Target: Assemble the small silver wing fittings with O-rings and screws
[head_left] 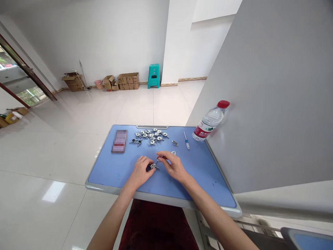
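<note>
My L hand (140,171) has its fingers clasped on a small metal part (153,166), near the front of the counter (119,175). My R hand (175,167), just right of it, has fingers pinched round a thin tool (157,162), tip at the part. Beyond: screwdriver (187,142) w/ blue on hndl, R side; pile of metal pcs (151,135), approx mid; btl (210,122) far R. By the wall: cardboard box (129,82) & green stool (154,74).
</note>
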A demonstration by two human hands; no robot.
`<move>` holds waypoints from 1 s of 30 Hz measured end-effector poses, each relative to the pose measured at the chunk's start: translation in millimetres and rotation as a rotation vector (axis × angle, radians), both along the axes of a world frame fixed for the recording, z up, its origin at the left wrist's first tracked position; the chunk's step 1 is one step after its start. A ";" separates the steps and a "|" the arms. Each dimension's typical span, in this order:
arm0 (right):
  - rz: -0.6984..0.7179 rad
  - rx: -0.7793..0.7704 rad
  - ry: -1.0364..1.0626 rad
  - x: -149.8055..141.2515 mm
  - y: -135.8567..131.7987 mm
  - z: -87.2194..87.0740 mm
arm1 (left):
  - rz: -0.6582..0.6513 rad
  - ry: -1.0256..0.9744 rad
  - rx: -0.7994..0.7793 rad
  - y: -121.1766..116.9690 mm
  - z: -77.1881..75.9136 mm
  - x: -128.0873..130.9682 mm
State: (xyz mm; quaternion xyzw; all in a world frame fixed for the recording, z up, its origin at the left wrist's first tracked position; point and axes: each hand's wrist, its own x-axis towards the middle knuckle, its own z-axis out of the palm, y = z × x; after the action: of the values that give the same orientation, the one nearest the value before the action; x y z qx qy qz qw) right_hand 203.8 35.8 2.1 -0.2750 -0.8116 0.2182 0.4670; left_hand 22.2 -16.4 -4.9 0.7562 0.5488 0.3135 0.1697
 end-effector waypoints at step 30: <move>0.102 -0.073 0.060 -14.3 3.7 7.6 | -0.043 -0.028 0.003 6.4 -7.0 -2.4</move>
State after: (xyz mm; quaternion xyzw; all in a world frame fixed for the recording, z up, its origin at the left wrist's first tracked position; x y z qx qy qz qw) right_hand 189.6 39.5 9.7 -0.2434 -0.8018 0.2792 0.4690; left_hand 19.8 -10.0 -11.9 0.7635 0.5295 0.3214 0.1827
